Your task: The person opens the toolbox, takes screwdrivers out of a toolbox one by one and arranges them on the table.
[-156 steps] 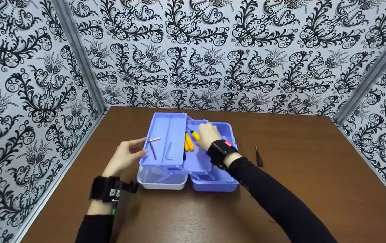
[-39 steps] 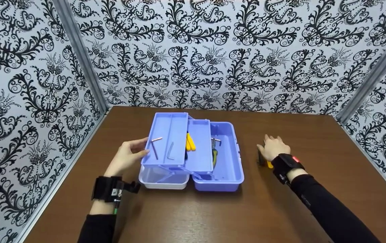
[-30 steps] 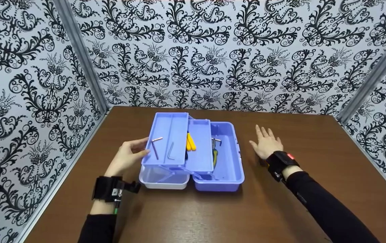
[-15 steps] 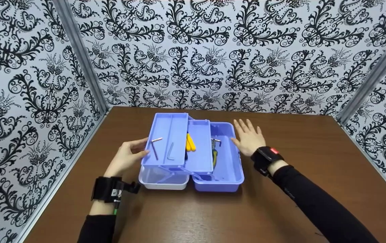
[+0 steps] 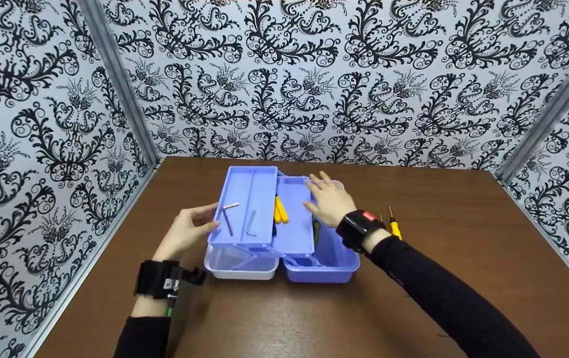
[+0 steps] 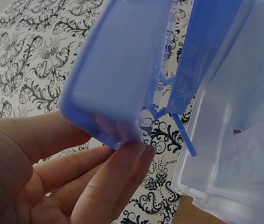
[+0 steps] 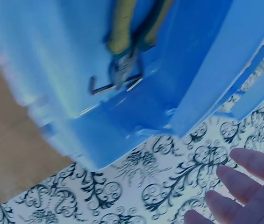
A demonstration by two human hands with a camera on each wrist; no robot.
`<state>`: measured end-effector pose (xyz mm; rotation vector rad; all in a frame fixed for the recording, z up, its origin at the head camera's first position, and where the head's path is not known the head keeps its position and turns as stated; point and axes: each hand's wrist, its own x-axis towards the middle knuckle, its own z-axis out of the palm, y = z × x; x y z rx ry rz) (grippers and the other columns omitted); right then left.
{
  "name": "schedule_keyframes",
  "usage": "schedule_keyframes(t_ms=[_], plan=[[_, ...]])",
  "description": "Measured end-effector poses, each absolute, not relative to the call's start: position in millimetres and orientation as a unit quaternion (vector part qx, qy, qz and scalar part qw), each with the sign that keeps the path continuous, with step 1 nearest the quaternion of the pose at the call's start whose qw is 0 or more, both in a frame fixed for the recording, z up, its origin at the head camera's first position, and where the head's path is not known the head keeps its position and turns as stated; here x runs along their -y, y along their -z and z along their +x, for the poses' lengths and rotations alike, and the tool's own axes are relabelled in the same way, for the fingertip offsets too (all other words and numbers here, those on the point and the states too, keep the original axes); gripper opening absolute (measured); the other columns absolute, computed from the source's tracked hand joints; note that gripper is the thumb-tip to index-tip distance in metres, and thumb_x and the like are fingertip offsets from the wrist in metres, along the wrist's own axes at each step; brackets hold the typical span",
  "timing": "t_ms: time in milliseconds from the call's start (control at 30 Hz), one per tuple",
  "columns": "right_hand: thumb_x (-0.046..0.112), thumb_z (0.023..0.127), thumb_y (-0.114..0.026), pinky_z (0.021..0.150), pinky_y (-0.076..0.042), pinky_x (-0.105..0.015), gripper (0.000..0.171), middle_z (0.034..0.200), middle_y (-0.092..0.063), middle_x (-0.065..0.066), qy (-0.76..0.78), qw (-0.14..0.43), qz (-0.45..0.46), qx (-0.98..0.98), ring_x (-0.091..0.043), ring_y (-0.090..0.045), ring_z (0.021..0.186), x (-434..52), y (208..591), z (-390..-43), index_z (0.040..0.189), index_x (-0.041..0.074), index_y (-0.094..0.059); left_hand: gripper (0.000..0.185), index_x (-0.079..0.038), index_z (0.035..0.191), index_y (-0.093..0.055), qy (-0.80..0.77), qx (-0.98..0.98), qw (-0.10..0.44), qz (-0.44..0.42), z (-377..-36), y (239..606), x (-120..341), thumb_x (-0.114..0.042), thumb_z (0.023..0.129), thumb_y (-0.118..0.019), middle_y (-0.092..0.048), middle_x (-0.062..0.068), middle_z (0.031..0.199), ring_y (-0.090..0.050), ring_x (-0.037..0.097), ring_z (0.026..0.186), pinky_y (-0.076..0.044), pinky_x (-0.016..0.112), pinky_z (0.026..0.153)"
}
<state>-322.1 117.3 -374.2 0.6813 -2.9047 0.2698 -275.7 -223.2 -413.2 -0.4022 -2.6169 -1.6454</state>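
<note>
A blue toolbox (image 5: 336,263) stands with its fold-out trays raised. My left hand (image 5: 187,231) holds the upper tray (image 5: 247,191) by its left edge, thumb and fingers (image 6: 122,172) on either side of the rim. Two hex keys (image 5: 227,219) lie on that tray. My right hand (image 5: 327,199) hovers with spread fingers over the middle tray (image 5: 292,233) and the box's bottom, holding nothing. Yellow handles (image 5: 279,209) show between the trays. Pliers (image 7: 127,28) and a small hex key (image 7: 103,86) lie in the box's bottom.
A yellow-handled screwdriver (image 5: 394,226) lies on the brown table (image 5: 463,258) just right of my right wrist, with a dark tool beside it. A clear lid part (image 5: 239,266) sits under the trays. Patterned walls close three sides.
My right hand has left the screwdrivers on the table and swung left, from the table's right part to above the box. The left hand and the trays have stayed put.
</note>
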Motion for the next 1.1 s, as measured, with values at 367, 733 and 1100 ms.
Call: schedule_keyframes(t_ms=[367,733,1100], plan=[[0.023,0.094,-0.066,0.11,-0.042,-0.052,0.048,0.135,-0.059,-0.025,-0.161,0.071,0.241,0.955,-0.044,-0.05,0.131,-83.0,379.2,-332.3,0.13,-0.008,-0.058,0.052,0.002,0.14,-0.052,0.525,0.841,0.013,-0.13,-277.8,415.0,224.7,-0.008,0.092,-0.067,-0.065,0.026,0.127,-0.066,0.035,0.109,-0.053,0.016,0.083],[0.012,0.085,-0.075,0.093,-0.055,-0.046,0.026,0.105,-0.073,-0.023,-0.212,0.066,0.178,0.959,-0.043,-0.068,0.102,-61.0,389.0,-338.3,0.102,-0.008,-0.073,0.052,0.004,0.14,-0.051,0.53,0.838,0.011,-0.131,-278.3,414.8,224.8,-0.007,0.091,-0.067,-0.065,0.027,0.124,-0.067,0.034,0.106,-0.055,0.017,0.082],[0.007,0.083,-0.075,0.075,-0.056,-0.047,0.015,0.082,-0.072,-0.019,-0.182,0.073,0.173,0.965,-0.037,-0.069,0.081,-52.9,398.4,-345.3,0.078,-0.006,-0.069,0.053,0.004,0.14,-0.05,0.54,0.831,0.007,-0.134,-277.5,415.1,224.8,-0.006,0.091,-0.067,-0.065,0.027,0.125,-0.067,0.035,0.107,-0.054,0.017,0.083]])
